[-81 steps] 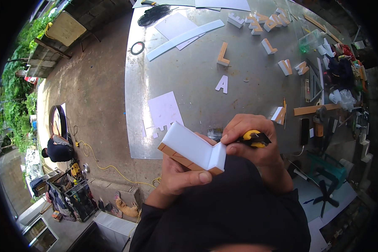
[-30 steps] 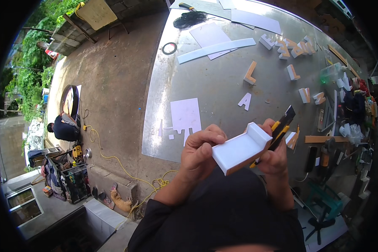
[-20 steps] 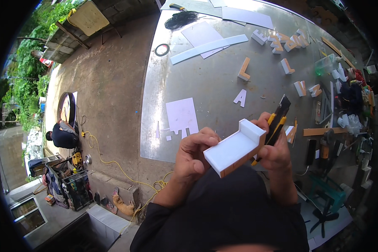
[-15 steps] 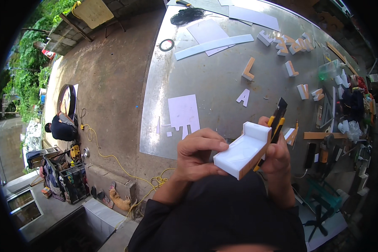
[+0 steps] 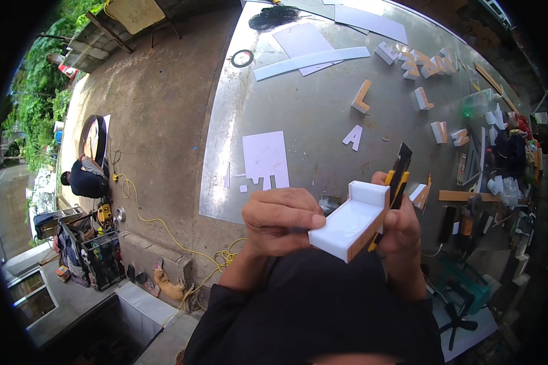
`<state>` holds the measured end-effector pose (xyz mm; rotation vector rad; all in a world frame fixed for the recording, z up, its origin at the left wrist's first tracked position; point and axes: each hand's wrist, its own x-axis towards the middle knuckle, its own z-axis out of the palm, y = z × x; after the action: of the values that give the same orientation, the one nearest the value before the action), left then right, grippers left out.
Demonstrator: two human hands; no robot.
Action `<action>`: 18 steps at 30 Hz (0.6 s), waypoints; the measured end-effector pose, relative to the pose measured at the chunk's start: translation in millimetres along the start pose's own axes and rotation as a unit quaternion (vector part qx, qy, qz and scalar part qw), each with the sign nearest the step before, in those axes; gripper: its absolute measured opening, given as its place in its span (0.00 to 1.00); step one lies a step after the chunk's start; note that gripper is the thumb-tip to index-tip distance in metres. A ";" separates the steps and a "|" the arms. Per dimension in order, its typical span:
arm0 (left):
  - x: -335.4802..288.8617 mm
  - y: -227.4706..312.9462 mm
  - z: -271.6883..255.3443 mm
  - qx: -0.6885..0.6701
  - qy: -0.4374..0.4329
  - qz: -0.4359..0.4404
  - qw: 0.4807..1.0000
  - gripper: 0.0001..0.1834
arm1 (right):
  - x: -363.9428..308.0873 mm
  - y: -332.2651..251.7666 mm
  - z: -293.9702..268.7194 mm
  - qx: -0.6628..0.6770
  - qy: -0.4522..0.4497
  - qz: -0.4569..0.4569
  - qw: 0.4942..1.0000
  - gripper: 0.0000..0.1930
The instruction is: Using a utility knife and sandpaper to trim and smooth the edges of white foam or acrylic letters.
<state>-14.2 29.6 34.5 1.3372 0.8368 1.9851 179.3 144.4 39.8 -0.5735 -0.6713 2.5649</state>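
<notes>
A white L-shaped letter block (image 5: 347,222) with an orange-brown face along one side is held up in front of my body. My left hand (image 5: 280,218) closes on its left end, the thumb pressed against the edge. At the other end, my right hand (image 5: 402,231) grips the block and also holds a yellow and black utility knife (image 5: 399,176), its dark blade pointing up and away. Part of the knife is hidden behind the block. Beyond my hands, a flat white letter A (image 5: 353,138) and a block letter L (image 5: 361,97) lie on the metal table (image 5: 323,121).
A notched white sheet (image 5: 265,155) lies on the table's left side, with a roll of tape (image 5: 242,58) farther back. Several block letters stand at the far right, near tools and a clear plastic container (image 5: 476,102). Leftward on the floor, another person (image 5: 86,176) crouches near a yellow cord (image 5: 164,228).
My left hand has shifted slightly left along the block's end. The block has moved a little down and stays between both hands. The view has shifted slightly.
</notes>
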 end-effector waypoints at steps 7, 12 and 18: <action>1.0 14.0 -19.5 0.298 -0.058 -0.184 0.935 0.66 | 11.5 -14.1 14.0 -0.391 0.049 -0.138 0.909 0.21; 2.6 16.5 8.2 0.439 -0.232 -0.237 0.835 0.43 | 13.3 -16.8 33.0 -0.589 0.046 -0.122 0.798 0.19; 1.7 18.5 11.0 0.354 -0.214 -0.311 0.856 0.25 | 10.4 -24.4 23.0 -0.545 -0.006 -0.129 0.828 0.19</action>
<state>-6.8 21.3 53.0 1.5294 1.6027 0.8380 166.8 160.6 68.3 -0.7067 -2.0669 1.7159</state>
